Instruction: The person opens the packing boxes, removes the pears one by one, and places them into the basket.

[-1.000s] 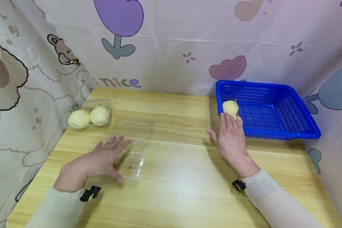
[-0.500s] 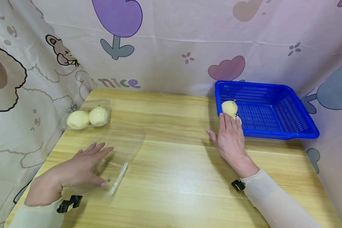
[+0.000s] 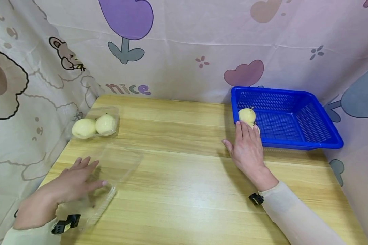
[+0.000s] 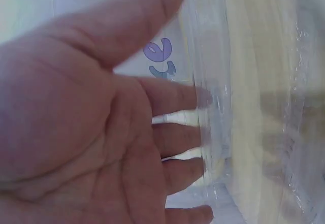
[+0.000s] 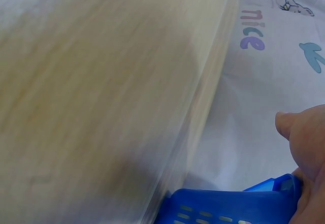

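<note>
The blue basket [image 3: 297,144] holds two fruits [image 3: 246,115]; a clear box [image 3: 98,111] on the desk [image 3: 184,170] holds two pears [image 3: 106,125]. Left hand [image 3: 72,182], spread, touches a clear container [image 3: 105,201]; right hand [image 3: 248,149], fingers straight, is at the basket's rim.

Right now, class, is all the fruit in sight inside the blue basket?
No, two fruits lie in a clear box on the left, apart from the basket.

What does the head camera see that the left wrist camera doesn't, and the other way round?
Head only: the blue basket, the right hand and the back of the left hand.
Left wrist only: the left palm.
Both: the left hand, the clear plastic container and "nice" lettering, though the wrist view catches just part.
</note>
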Demonstrator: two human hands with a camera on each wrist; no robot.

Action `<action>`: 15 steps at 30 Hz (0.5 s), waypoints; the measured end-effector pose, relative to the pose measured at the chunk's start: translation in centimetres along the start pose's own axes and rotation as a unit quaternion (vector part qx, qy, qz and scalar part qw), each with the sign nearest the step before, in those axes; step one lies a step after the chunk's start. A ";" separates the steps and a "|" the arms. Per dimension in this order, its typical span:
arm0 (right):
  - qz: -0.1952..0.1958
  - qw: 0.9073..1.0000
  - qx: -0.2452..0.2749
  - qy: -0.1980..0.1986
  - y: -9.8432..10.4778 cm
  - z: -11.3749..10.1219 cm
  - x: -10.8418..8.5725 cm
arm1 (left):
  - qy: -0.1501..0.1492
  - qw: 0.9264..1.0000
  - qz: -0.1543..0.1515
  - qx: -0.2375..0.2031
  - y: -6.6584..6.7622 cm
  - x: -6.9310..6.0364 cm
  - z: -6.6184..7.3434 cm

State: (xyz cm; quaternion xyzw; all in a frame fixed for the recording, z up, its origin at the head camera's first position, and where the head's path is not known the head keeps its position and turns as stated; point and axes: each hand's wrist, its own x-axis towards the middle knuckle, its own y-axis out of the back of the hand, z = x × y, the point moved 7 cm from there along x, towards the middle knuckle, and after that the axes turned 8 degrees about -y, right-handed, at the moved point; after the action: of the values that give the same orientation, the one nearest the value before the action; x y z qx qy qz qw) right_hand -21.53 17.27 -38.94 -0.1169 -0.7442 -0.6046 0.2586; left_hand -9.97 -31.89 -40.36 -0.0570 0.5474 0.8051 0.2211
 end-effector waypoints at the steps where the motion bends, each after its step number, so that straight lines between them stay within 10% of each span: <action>1: 0.000 1.000 0.000 0.000 0.0 0.0 0.0 | 0.005 1.000 0.000 0.000 0.1 0.0 -0.2; 15: 0.005 1.000 0.003 0.005 0.1 0.0 0.0 | 0.047 0.999 -0.014 0.002 1.2 -0.5 -1.5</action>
State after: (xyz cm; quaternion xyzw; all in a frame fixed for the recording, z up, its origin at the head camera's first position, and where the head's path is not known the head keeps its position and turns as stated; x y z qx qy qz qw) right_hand -21.50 17.24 -38.87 -0.1175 -0.7441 -0.6016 0.2656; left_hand -10.27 -33.78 -39.73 -0.1022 0.5584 0.7970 0.2063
